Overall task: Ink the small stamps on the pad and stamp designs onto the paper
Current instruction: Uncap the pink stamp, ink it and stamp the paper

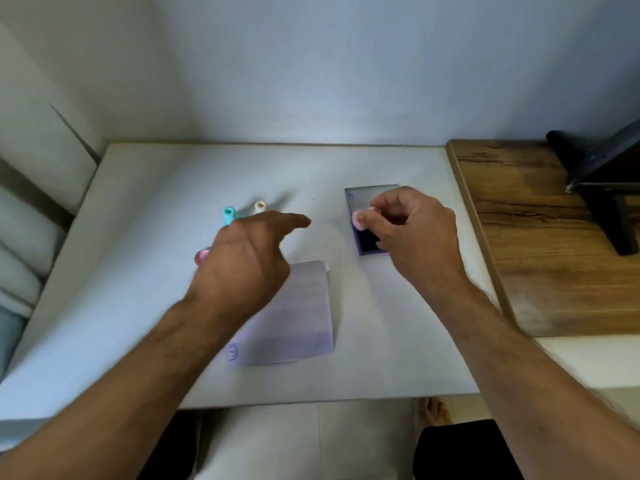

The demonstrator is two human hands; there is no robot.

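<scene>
A dark purple ink pad (367, 247) with its lid open lies on the white table, right of centre. My right hand (412, 230) hovers over it, pinching a small pink stamp (356, 220) between thumb and fingers. A lined paper (304, 317) lies in front, with one purple round print (232, 351) at its near left corner. My left hand (246, 258) floats above the paper's far left part, fingers loosely spread, holding nothing. Behind it stand a teal stamp (228, 214), a cream stamp (260, 206) and, partly hidden, a pink stamp (201, 257).
The white table (138, 271) meets a wall at the back. A wooden board (540, 244) adjoins it on the right, with a dark stand (602, 181) on top. White cushions (31, 216) are at the left. A bare foot (433, 410) shows below the table's front edge.
</scene>
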